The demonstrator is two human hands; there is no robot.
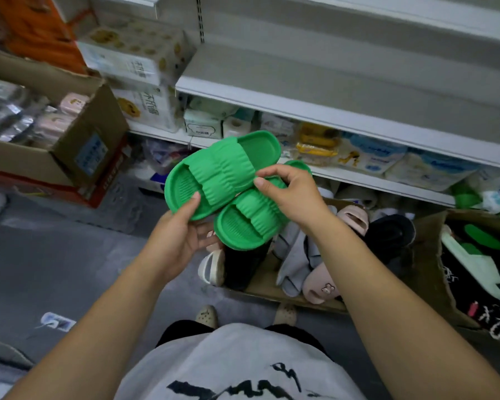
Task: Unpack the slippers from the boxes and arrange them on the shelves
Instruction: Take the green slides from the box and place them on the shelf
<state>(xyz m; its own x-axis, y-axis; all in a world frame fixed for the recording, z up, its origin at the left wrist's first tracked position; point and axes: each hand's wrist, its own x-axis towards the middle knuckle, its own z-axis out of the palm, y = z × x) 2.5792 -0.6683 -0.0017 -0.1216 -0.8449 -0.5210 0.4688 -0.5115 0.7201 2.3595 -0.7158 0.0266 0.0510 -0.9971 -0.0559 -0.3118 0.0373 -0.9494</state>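
Note:
Two bright green ribbed slippers are held in the air in front of the shelves. My left hand (182, 232) grips the heel end of the upper green slipper (214, 171), thumb on its footbed. My right hand (289, 192) holds the lower green slipper (244, 223) by its strap, fingers curled over the top. The two slippers overlap slightly. Below them an open cardboard box (269, 290) on the floor holds several slippers in pink, grey, white and black. A bare grey shelf (329, 82) runs above.
The lower shelf (358, 177) carries tissue and wipe packs. A tall cardboard box (84, 145) of packaged goods stands at left on a red box. Another box (433, 255) with green and black items stands at right. Grey floor lies at left, my feet below.

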